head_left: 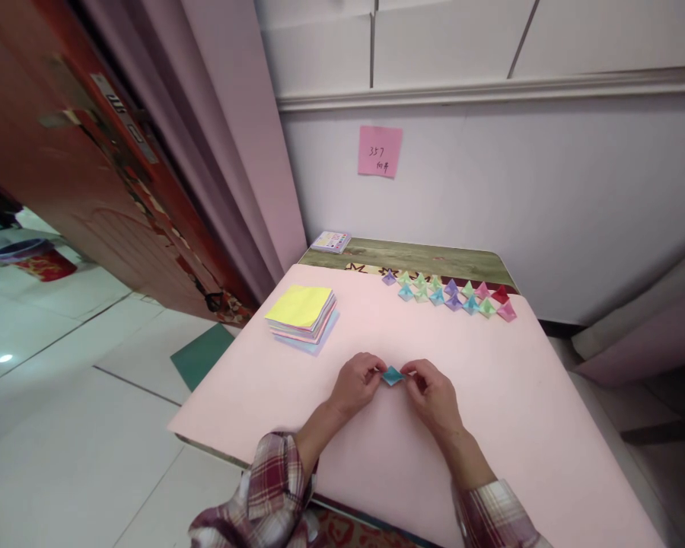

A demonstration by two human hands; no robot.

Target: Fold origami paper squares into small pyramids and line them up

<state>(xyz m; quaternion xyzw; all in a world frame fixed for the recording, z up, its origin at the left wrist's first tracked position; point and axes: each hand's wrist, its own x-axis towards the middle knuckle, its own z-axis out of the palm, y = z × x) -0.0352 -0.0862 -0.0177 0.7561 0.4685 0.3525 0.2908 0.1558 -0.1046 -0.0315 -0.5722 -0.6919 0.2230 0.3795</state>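
Between my two hands is a small teal folded paper piece (392, 375), diamond-shaped from above, just over the pink table cover. My left hand (358, 383) pinches its left corner between thumb and fingertips. At the opposite corner, my right hand (432, 392) has its thumb and fingers closed in the same way. Ahead and to the right, small folded paper pieces (453, 302) in purple, green, blue, pink and red stand in two rows. A stack of square coloured paper (300, 307), yellow on top, lies ahead of my left hand.
The pink cover (536, 426) spreads over a table whose wood-grain far end (434, 255) shows. A small packet (331, 242) rests at the far left corner. On the wall hangs a pink note (380, 151). A door (91, 152) and a curtain (222, 114) stand at left.
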